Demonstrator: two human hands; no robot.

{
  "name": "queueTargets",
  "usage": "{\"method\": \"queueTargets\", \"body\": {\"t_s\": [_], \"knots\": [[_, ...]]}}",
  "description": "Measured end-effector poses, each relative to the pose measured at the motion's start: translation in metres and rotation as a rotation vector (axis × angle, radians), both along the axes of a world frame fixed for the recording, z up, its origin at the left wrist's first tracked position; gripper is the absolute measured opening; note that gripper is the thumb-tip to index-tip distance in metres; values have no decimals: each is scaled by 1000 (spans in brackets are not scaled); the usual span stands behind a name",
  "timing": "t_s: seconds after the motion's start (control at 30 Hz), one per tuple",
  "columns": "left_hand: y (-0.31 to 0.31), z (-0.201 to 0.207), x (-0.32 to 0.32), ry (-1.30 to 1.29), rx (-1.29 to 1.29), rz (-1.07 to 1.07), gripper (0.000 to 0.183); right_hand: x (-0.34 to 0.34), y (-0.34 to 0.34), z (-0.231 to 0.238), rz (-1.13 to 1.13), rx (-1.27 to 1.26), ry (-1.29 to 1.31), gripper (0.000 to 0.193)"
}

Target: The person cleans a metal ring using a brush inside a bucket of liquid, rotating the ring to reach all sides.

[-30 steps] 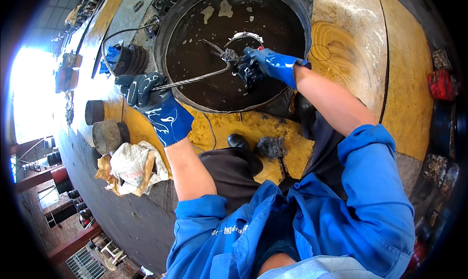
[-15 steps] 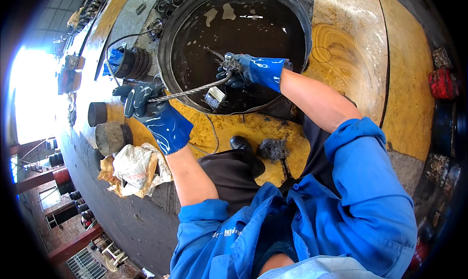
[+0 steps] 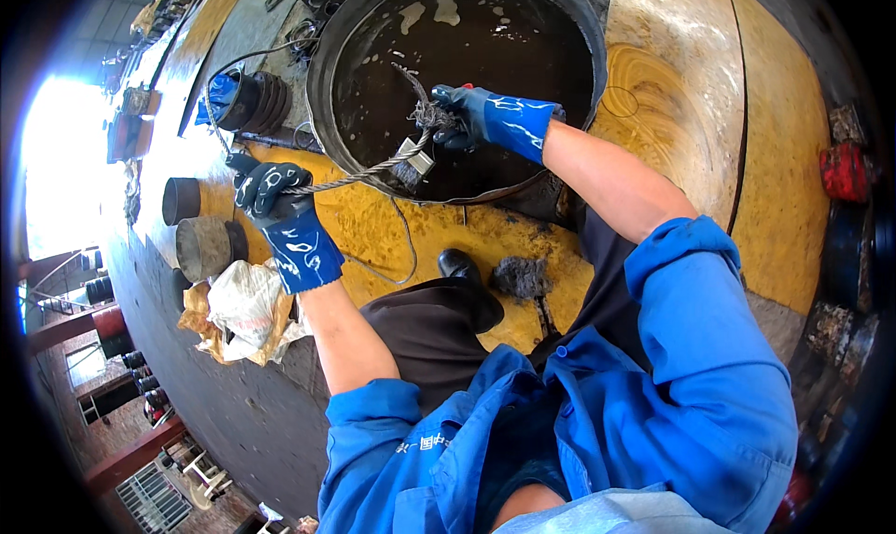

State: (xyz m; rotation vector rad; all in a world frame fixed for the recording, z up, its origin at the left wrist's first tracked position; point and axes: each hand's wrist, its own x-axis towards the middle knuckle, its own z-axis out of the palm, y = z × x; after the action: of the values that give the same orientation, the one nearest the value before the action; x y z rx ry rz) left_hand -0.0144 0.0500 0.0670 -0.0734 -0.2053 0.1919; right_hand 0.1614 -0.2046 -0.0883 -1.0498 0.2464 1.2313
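Note:
Both my hands wear dark gloves with blue cuffs. My left hand (image 3: 275, 190) is closed around a twisted steel wire rope (image 3: 359, 175) left of the round tub (image 3: 320, 95). Over the tub's dark liquid, my right hand (image 3: 469, 116) is closed on the rope near its far end, at a grey tangled wad (image 3: 431, 117), perhaps frayed strands. The loose tip sticks up past it. Beneath the rope, inside the near rim, is a brush (image 3: 413, 157) with a metal band and dark bristles; what supports it is hidden. From my left hand the rope loops away to the upper left.
Left of the tub stand a dark ribbed pail (image 3: 266, 105), short pipe pieces (image 3: 205, 245) and a crumpled white sack (image 3: 245, 301). A dark shaggy brush or mop head (image 3: 521, 277) lies between my feet on the yellow floor plate (image 3: 373, 235). Red equipment (image 3: 845, 172) stands at right.
The view has shifted slightly. The rope between my hands now bows more, and its loose tip points more upright. Both hands keep their grip.

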Motion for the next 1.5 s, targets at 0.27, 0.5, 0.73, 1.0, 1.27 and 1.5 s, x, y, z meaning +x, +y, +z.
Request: {"method": "queueTargets", "body": {"t_s": [0.27, 0.5, 0.73, 1.0, 1.27, 1.5], "knots": [[3, -2, -11, 8, 45, -10, 30, -1, 16, 9, -37, 57, 72, 34], [19, -2, -27, 35, 100, -18, 28, -22, 37, 23, -22, 174, 206, 30], [54, -27, -37, 257, 175, 34, 29, -6, 20, 17, 24, 235, 173, 28], [74, -87, -33, 767, 295, 65, 18, -26, 22, 53, -257, 58, 12, 27], [-25, -106, 0, 1102, 274, 90, 17, -23, 13, 58, -485, 6, -24, 23], [-44, -98, 41, 1043, 281, 60, 18, -21, 7, 54, -528, 31, -62, 24]]}}
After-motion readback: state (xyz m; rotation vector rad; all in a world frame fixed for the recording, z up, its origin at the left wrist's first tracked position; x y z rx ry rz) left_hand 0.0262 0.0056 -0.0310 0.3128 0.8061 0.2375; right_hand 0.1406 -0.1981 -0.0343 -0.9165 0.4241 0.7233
